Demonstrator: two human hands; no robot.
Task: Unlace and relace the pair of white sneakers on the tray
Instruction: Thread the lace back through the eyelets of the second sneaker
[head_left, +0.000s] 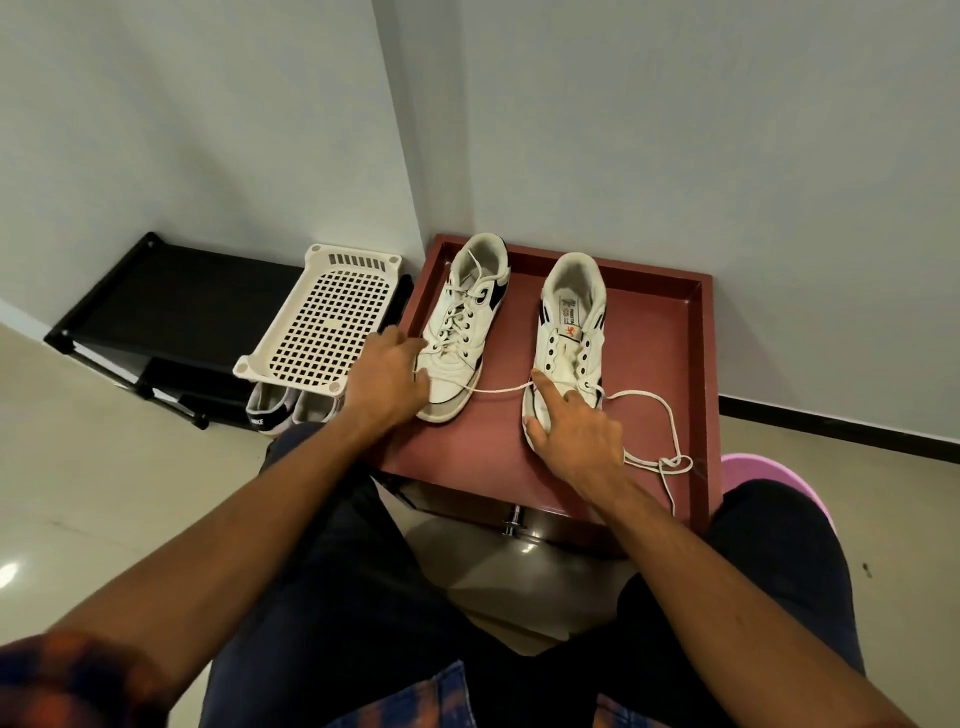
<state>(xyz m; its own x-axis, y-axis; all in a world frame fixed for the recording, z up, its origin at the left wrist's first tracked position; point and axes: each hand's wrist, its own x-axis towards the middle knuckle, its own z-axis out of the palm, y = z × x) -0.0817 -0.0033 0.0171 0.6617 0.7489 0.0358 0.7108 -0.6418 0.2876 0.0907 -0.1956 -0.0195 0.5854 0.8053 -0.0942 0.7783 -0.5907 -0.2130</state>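
2 white low-top sneakers w/ black trim stand upright on a dark-red, low-rimmed tray, toes toward the wearer, heels toward the wall, side by side but apart. Left sneaker: laced thru most eyelets, lacing loose & slack, greyish toe cap, close to tray's left rim, angled a bit. Right sneaker: upper black-ringed eyelets bare, tongue label showing, white lace thru lowest eyelets only. 1 end runs straight left across tray to the left sneaker's toe; other end loops right over tray floor, w/ a loose tangle near front-right corner.
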